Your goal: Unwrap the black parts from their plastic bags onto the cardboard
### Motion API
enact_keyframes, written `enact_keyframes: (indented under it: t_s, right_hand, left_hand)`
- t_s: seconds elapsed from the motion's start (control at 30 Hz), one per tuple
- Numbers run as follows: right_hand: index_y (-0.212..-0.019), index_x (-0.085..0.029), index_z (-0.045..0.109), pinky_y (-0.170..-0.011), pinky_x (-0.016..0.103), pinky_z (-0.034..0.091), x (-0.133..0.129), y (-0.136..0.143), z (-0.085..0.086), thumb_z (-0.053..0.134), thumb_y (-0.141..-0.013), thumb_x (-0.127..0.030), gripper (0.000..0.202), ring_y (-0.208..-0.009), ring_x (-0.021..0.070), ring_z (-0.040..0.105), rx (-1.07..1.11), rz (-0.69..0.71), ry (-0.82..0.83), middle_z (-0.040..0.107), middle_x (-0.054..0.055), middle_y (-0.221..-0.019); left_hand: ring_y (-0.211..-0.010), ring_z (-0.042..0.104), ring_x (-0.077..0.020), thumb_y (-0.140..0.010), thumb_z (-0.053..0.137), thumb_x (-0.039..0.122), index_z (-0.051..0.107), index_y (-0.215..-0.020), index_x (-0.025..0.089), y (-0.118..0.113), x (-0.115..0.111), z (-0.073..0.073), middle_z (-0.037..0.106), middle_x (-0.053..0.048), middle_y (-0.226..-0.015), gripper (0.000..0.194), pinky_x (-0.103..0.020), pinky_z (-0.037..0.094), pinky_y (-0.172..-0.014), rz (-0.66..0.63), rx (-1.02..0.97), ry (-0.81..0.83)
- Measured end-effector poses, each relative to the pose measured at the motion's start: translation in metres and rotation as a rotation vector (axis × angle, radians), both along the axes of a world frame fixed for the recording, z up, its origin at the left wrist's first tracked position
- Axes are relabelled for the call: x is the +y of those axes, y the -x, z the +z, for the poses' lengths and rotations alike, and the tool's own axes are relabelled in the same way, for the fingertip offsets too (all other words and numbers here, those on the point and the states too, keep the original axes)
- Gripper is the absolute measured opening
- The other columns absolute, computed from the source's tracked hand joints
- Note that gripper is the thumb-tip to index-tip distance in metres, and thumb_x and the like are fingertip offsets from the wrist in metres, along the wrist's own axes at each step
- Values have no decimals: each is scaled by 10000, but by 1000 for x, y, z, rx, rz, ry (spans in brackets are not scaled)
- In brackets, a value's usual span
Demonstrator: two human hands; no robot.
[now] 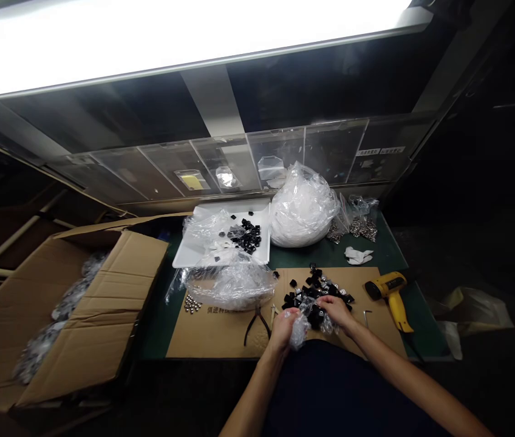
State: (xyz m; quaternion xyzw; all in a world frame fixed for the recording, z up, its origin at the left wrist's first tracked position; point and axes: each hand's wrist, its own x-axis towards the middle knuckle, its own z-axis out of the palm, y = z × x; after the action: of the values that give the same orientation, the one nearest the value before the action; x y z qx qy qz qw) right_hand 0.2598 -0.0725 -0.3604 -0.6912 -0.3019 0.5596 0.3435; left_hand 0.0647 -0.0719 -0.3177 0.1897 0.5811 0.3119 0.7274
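Observation:
My left hand [283, 328] is closed around a crumpled clear plastic bag [300, 332]. To its right, my right hand [337, 309] pinches thin clear plastic, and more of it [328, 325] hangs below the fingers. Whether both hands grip the same bag I cannot tell. A pile of small black parts [316, 282] lies just beyond and between my hands on a flat cardboard sheet [221, 340]. Pliers [257, 325] with dark handles lie left of my left hand. A small hex key [367, 318] rests to the right of my right hand.
A yellow power tool [392, 294] lies at the right. Behind stand a white tray [178, 258] of black parts, a big plastic bag [303, 209] and small bags of metal parts [363, 226]. Steel balls [191, 303] sit left. An open carton [88, 309] holds wrapped items.

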Motion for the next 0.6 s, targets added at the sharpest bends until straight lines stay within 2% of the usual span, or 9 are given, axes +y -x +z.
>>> enact_keyframes:
  t_s: [0.1,0.2,0.37,0.6]
  right_hand:
    - [-723,-194,723,-815,343,480,-11,-8,-17,637,-623,-348,203,-827,234,657,-35,-100,33,738,60,-826]
    - [-710,-190,714,-821,339,479,-21,-16,-25,620,-628,-374,222,-815,228,659,-15,-119,44,731,62,-799]
    - [-720,-190,708,-812,341,479,-28,-18,-20,622,-661,-487,314,-805,231,657,33,-164,32,723,55,-749]
    - [-687,-193,698,-769,318,468,-26,-6,-15,634,-674,-494,308,-771,218,651,65,-112,39,722,62,-749]
  left_hand:
    - [-453,572,-153,-657,727,315,621,-837,149,-5,5,-2,630,-7,-571,267,-277,479,-472,-13,18,-14]
    - [-460,565,-141,-644,717,290,625,-830,139,-10,9,-8,620,-3,-576,257,-257,461,-476,-52,40,-27]
    - [-474,567,-130,-650,726,299,625,-813,134,-12,11,-15,623,-8,-590,252,-242,453,-494,-93,63,-32]
    - [-472,565,-134,-648,732,334,626,-821,145,-13,11,-15,620,-2,-582,277,-251,458,-499,-106,48,-28]
